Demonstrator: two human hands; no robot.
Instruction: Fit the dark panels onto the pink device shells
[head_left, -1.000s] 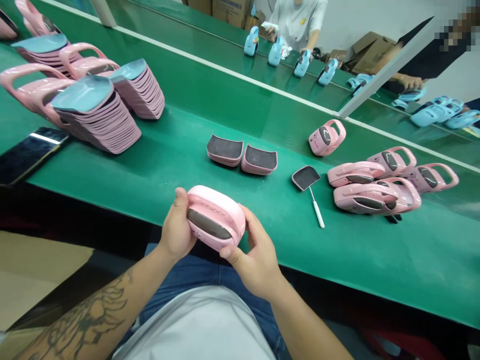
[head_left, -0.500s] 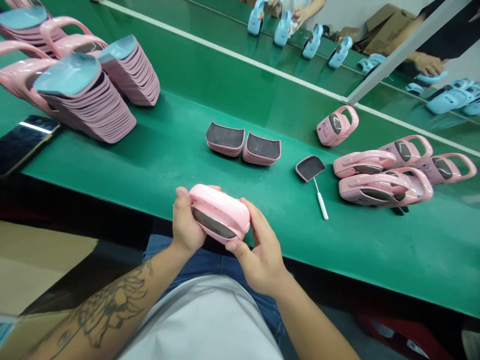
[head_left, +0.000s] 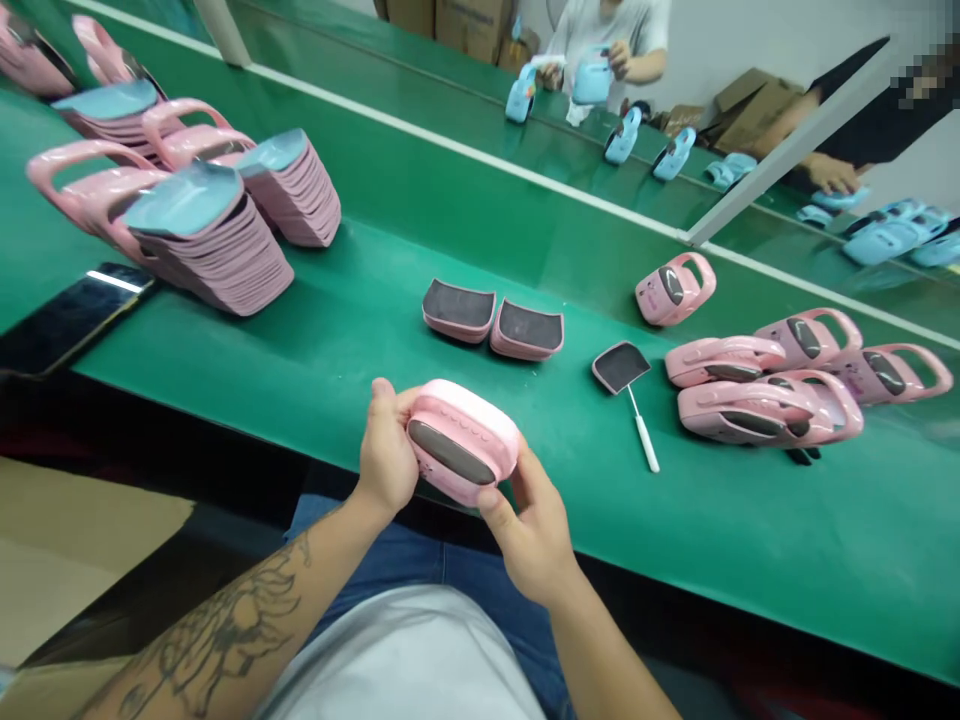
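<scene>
Between my two hands is a pink plastic device [head_left: 461, 440] with a dark oval window and a handle, held just above the front edge of the green table. My left hand [head_left: 390, 445] grips its left end, thumb pointing up. Around the right end is my right hand [head_left: 534, 525], with the thumb on the near lower corner. The fingers behind the device are mostly hidden. Beyond it lie two short stacks of pink curved covers with dark pads [head_left: 459, 310] [head_left: 527, 329]. A single cover [head_left: 621, 367] rests on a white-handled screwdriver [head_left: 646, 442] to the right.
Tall stacks of pink covers [head_left: 217, 260] topped with blue film stand at left, beside a phone [head_left: 71, 318]. Several pink devices [head_left: 765, 408] lie at right. Across a low divider [head_left: 480, 160], people handle blue devices [head_left: 592, 80]. The table's front edge [head_left: 225, 430] runs diagonally before me.
The pink device has tilted in my hands, so its window side and row of small marks show more. My view has shifted slightly upward and left. Both hands keep their hold.
</scene>
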